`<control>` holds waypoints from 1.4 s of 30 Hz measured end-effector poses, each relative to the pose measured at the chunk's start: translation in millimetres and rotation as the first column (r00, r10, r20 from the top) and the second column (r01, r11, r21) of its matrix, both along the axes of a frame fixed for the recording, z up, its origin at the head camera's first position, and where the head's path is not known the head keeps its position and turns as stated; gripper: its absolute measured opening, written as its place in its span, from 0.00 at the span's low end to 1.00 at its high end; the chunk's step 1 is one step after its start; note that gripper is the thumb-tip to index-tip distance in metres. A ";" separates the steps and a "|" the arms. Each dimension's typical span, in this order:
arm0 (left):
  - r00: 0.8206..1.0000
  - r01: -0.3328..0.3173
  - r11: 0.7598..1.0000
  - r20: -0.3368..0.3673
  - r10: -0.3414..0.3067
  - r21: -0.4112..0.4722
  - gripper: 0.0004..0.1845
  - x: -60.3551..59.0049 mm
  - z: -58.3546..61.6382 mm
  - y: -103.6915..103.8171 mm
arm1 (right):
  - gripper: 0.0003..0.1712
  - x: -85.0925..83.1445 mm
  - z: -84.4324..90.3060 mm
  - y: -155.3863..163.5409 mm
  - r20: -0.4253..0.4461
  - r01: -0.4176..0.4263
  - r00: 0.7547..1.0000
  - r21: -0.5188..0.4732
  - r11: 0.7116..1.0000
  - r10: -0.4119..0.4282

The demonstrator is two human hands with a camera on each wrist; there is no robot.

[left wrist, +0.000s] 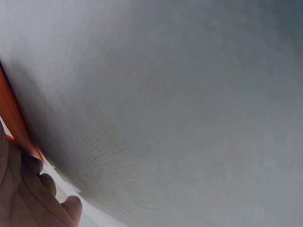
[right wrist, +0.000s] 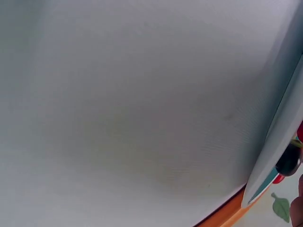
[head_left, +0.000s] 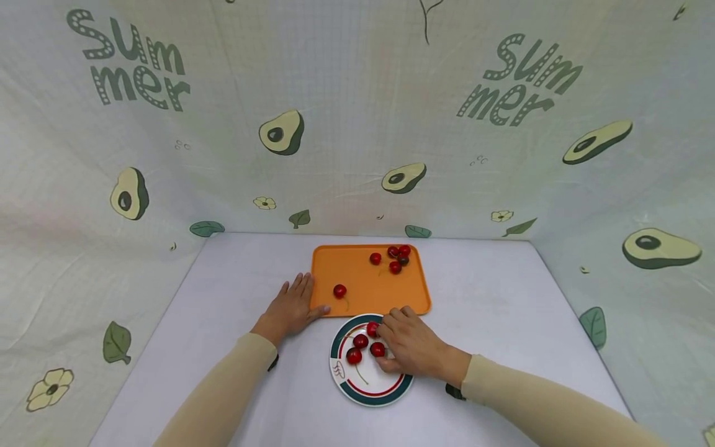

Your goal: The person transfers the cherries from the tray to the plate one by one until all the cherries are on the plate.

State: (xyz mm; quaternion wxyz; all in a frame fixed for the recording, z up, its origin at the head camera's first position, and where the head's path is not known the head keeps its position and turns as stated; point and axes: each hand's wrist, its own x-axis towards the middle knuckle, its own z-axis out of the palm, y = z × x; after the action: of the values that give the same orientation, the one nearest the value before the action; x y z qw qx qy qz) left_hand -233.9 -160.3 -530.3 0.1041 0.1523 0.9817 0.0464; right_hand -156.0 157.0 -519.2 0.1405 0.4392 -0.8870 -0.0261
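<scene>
Cherries: four sit on the plate (head_left: 342,372), the right hand (head_left: 410,347) pinching one (head_left: 372,329); five remain on the tray (head_left: 363,282) beyond it, left hand (head_left: 290,308) flat alongside.

The right hand (head_left: 410,349) covers part of the plate (head_left: 357,392), hiding whether its fingers (head_left: 391,318) pinch a cherry (head_left: 372,329). Both wrist views are mostly blurred bench (left wrist: 180,104); the tray (left wrist: 14,118) is cut off.

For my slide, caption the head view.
Left hand steadies orange plastic tray; right hand sets red cherries on round ceramic plate.
</scene>
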 end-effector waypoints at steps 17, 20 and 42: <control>1.000 -0.015 1.000 0.003 0.015 0.012 0.55 -0.3 -0.6 -5.8 | 0.22 -64.7 42.2 -38.0 -0.008 0.111 0.994 -0.029 0.993 -0.112; 1.000 -0.016 1.000 0.007 0.016 0.013 0.55 0.5 0.0 -6.0 | 0.25 -78.6 42.3 -51.3 0.028 0.117 0.993 0.012 0.993 -0.117; 1.000 0.009 1.000 0.012 -0.009 0.014 0.54 1.3 -0.3 -2.6 | 0.32 -116.4 10.3 -96.5 0.103 0.182 0.973 0.208 0.961 -0.207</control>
State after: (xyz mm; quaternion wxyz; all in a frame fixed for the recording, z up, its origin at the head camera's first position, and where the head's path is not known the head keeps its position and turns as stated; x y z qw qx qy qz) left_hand -232.7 -162.9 -530.5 0.1094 0.1572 0.9800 0.0536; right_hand -272.5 60.5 -508.9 0.0378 0.3622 -0.9259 -0.1003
